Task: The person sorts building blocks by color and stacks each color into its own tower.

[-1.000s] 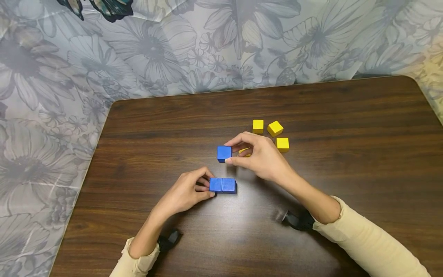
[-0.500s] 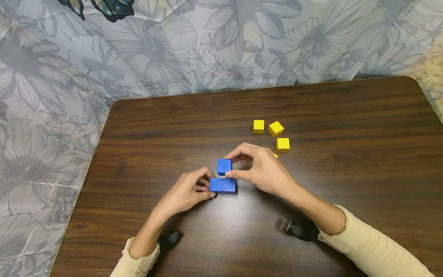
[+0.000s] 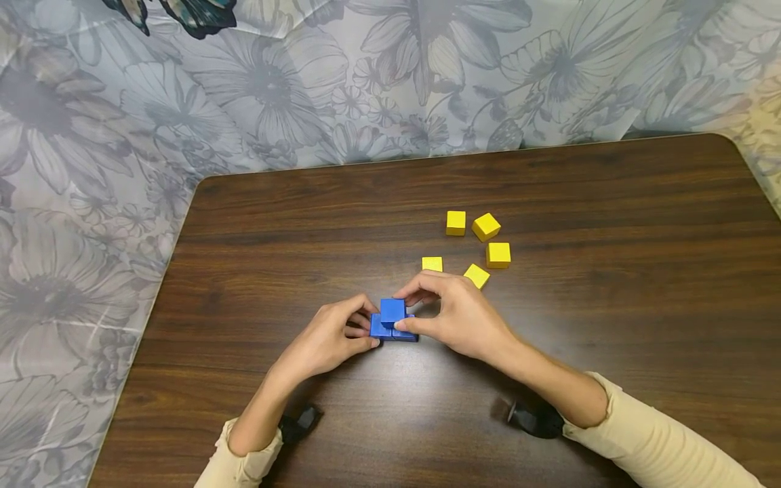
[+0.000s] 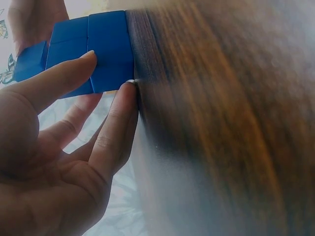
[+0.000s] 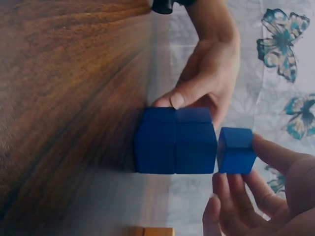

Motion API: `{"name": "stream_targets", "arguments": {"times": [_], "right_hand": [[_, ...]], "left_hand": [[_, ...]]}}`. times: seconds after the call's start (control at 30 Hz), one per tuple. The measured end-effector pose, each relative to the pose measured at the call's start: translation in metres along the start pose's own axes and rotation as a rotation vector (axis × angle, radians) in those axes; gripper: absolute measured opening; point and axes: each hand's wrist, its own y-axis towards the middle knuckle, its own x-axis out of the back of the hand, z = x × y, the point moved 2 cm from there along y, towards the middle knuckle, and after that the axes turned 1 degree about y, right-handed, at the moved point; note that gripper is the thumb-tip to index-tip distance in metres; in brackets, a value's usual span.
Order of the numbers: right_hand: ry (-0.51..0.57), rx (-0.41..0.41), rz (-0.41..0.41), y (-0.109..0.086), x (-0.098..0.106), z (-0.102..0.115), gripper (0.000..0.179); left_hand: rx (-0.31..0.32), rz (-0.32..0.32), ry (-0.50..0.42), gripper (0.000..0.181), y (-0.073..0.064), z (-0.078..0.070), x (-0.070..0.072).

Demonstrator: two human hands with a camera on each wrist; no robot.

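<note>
Blue cube (image 3: 392,312) hung just above a blue stack (image 5: 156,152)

Five yellow cubes (image 3: 498,252) lay scattered on the wood-grain table (image 3: 628,285), the right hand (image 3: 460,315) partly hiding the leftmost. A floral cloth (image 3: 268,88) hung behind. The right thumb and fingertips pinched the smooth blue cube over the seam of the two-layer stack. The left hand (image 3: 332,335) gripped the stack's left end between thumb and fingers.

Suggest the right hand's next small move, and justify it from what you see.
Probably lower the held blue cube onto the blue stack: the right hand pinches it roughly above the stack's middle, the right wrist view shows a narrow gap beneath it, and the left hand grips the stack's side.
</note>
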Motion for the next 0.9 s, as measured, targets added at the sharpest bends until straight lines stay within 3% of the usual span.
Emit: {"name": "stream_targets", "arguments": {"times": [0.33, 0.9], "right_hand": [[-0.103, 0.015, -0.030, -0.0043, -0.0056, 0.0001, 0.031], [-0.139, 0.061, -0.019, -0.0075, -0.0097, 0.0015, 0.031]], "left_hand": [[-0.011, -0.002, -0.001, 0.031, 0.0006, 0.0007, 0.0008], [-0.007, -0.002, 0.011, 0.031, -0.0001, -0.0001, 0.0008]]}}
